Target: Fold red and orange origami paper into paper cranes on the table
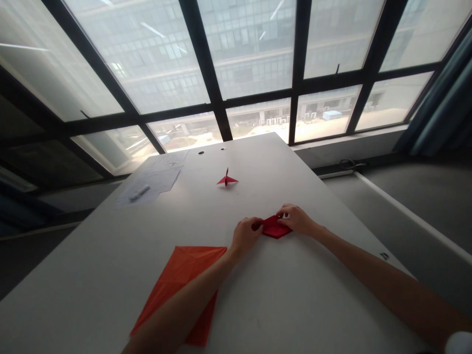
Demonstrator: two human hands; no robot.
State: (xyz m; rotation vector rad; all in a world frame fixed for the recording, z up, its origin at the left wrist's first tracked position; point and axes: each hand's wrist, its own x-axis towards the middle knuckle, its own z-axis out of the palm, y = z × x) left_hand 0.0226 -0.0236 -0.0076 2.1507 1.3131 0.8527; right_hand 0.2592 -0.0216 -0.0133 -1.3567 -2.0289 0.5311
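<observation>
A small folded piece of red paper (276, 229) lies on the white table between my two hands. My left hand (248, 235) pinches its left corner between thumb and fingers. On the other side, my right hand (296, 219) grips the upper right edge, fingers bent over it. Under my left forearm rests an orange sheet of paper (177, 270) with crease lines, partly covered by the arm. Farther up the table stands a finished-looking red paper crane (227, 180) with its wings spread, apart from both hands.
White paper sheets (162, 181) lie at the far left of the table (295, 305), with a small grey object (139, 192) on them. Two round spots (201, 153) show near the far edge. Large dark-framed windows rise beyond it, and a blue curtain (438, 93) hangs at right.
</observation>
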